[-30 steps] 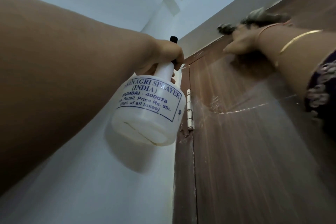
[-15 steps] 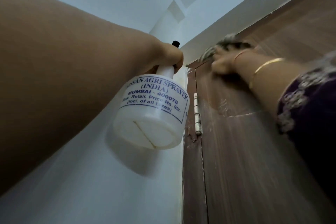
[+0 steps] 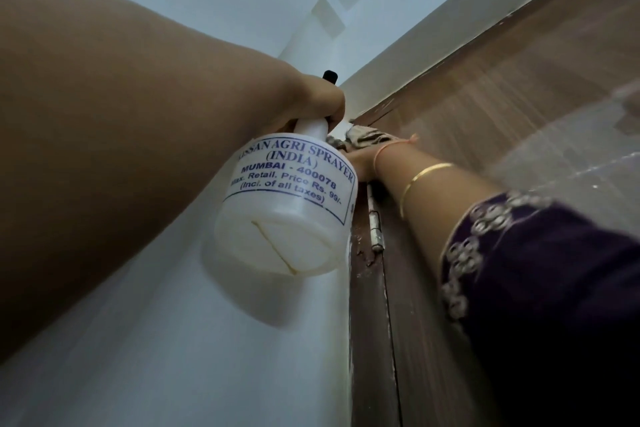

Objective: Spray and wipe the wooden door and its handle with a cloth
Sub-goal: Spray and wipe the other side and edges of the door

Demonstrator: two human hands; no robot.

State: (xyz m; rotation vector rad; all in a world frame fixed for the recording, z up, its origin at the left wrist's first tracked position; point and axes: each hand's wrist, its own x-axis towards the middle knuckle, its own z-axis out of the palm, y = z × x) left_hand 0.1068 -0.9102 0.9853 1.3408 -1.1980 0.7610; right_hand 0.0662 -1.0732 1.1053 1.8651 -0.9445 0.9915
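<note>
Wiping the upper hinge-side corner of the wooden door (image 3: 519, 107), seen from below.
The left hand (image 3: 311, 104) curls tightly round the neck of the white spray bottle (image 3: 287, 218), held up just beside the door frame (image 3: 363, 305) and the white wall (image 3: 156, 340). The right hand (image 3: 362, 166) sits on the cloth (image 3: 367, 139) against the door's top corner, just above the hinge (image 3: 376, 229); its fingers are hidden behind the bottle, so its grip cannot be told. Bare door panel extends to the right.

A pale wall (image 3: 173, 340) (plain, bluish-white) rises left of a metal hinge (image 3: 376, 229).
</note>
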